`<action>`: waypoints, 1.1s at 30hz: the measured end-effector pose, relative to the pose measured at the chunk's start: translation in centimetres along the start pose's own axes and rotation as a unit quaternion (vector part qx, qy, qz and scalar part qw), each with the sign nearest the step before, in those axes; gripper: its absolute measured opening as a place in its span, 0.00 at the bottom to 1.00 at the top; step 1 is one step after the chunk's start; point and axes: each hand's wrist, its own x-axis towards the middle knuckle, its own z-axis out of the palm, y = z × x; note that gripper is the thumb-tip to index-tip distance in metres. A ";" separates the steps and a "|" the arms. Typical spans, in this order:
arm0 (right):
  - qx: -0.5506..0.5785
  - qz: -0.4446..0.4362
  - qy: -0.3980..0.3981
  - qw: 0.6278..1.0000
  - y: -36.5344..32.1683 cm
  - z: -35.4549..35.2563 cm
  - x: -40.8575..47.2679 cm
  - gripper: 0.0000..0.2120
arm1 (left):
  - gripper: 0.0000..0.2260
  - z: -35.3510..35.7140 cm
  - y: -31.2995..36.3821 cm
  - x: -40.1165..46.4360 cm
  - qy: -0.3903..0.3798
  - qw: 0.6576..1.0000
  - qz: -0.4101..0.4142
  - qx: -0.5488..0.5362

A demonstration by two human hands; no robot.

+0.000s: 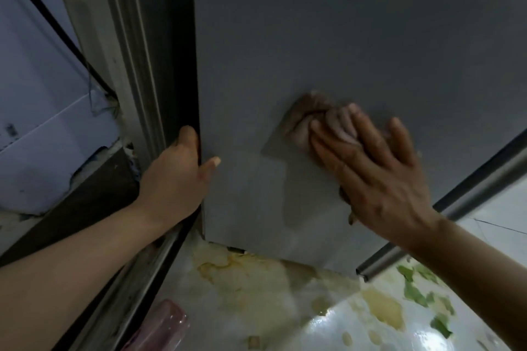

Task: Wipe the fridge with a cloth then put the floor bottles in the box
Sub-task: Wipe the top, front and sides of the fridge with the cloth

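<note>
Two hands show: the left hand at center-left of the frame, the right hand at center-right. One cloth, one grey fridge door, one pink bottle at the bottom left.

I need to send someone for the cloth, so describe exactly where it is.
Find the big grey fridge door. Low on its face, the right hand presses flat on a crumpled brownish-pink cloth. It is the only soft, wrinkled thing on that smooth panel; the left hand only holds the door's edge.
</note>
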 end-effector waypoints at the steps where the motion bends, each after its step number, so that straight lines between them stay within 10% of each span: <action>1: 0.007 0.028 0.014 0.999 -0.2 0.2 0.0 0.27 | 0.11 0.0 -0.1 0.0 0.000 1.000 -0.001 0.006; 4: 0.005 0.044 -0.026 0.999 -2.9 1.9 -2.8 0.26 | 0.11 -0.1 -0.2 0.1 -0.003 1.000 -0.002 0.011; 10: -0.066 -0.197 -0.193 0.959 -3.4 1.8 -9.4 0.41 | 0.11 0.0 -0.2 0.1 0.006 1.000 -0.008 0.024; 17: -0.097 -0.010 0.004 0.995 4.4 -1.0 -6.5 0.26 | 0.14 2.0 0.1 -1.4 0.054 0.997 -0.049 0.014; 21: -0.044 0.022 -0.053 0.997 1.7 0.1 -9.3 0.30 | 0.19 3.0 0.1 -1.9 0.071 0.996 -0.059 0.016; 26: -0.099 -0.155 -0.183 0.966 -0.3 0.5 -14.9 0.35 | 0.20 2.6 -0.6 -1.2 0.044 0.996 -0.071 0.022; 33: -0.119 -0.040 -0.051 0.991 7.3 -5.2 -10.8 0.22 | 0.20 2.5 -0.8 -1.1 0.052 0.995 -0.069 0.043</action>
